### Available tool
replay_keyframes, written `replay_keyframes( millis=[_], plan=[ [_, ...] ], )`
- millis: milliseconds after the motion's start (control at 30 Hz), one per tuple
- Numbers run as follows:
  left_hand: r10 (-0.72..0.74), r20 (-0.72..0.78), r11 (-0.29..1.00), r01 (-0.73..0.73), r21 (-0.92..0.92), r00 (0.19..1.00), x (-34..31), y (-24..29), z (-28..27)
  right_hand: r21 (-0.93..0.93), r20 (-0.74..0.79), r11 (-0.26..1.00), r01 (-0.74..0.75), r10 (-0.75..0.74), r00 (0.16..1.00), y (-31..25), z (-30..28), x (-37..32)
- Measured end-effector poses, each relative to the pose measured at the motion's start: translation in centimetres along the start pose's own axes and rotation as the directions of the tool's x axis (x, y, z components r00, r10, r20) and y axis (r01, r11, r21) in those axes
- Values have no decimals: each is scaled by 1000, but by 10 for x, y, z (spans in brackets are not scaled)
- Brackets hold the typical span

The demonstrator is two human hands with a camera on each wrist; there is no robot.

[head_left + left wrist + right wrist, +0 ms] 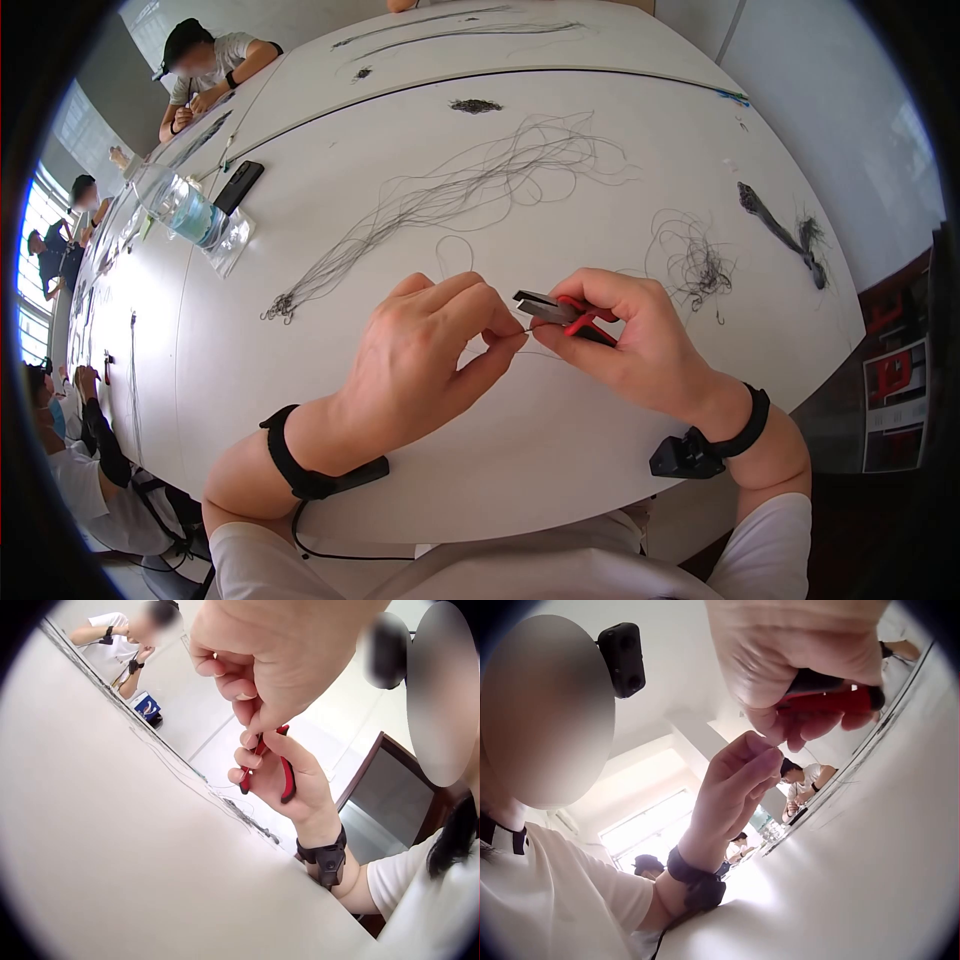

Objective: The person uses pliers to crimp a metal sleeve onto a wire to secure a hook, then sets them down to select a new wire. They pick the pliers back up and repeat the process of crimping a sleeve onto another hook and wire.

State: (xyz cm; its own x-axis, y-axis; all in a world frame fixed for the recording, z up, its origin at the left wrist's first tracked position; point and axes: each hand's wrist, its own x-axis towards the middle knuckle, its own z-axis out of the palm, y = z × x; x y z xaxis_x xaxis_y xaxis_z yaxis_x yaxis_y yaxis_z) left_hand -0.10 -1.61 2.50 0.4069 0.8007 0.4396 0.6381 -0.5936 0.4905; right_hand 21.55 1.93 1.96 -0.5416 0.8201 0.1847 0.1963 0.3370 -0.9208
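My left hand (425, 335) pinches a thin dark strand (527, 331) between thumb and forefinger, over the near part of the white table. Close beside it, my right hand (645, 340) holds small pliers with red and black handles (593, 331). The metal jaws point left toward the left fingers, a little above the strand, and stand slightly apart. The right thumb and forefinger tips meet the strand's other side. In the left wrist view, the pliers' red handles (288, 776) lie across the right palm. Fingers hide most of the strand.
Beyond my hands lies a long bundle of thin lines (400, 205) with small hooks (283, 308) at its near end. A tangled coil (708, 270) and a dark bundle (770, 220) lie right. A phone (239, 187) and clear container (195, 215) stand left. Other people sit around.
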Motion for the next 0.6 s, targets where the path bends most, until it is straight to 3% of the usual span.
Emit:
replay_keyframes(
  millis=[67,133,600],
  plan=[
    [20,-23,1000,-21,-17,1000,0,0,1,-16,10,1000,-23,23,1000,-1,-1,0],
    [-117,-14,979,113,-169,993,1,1,2,-39,21,999,-37,38,999,-1,-4,1],
    [-227,83,929,241,-279,970,-1,5,-1,-63,36,997,39,-37,999,-1,-1,0]
  ],
)
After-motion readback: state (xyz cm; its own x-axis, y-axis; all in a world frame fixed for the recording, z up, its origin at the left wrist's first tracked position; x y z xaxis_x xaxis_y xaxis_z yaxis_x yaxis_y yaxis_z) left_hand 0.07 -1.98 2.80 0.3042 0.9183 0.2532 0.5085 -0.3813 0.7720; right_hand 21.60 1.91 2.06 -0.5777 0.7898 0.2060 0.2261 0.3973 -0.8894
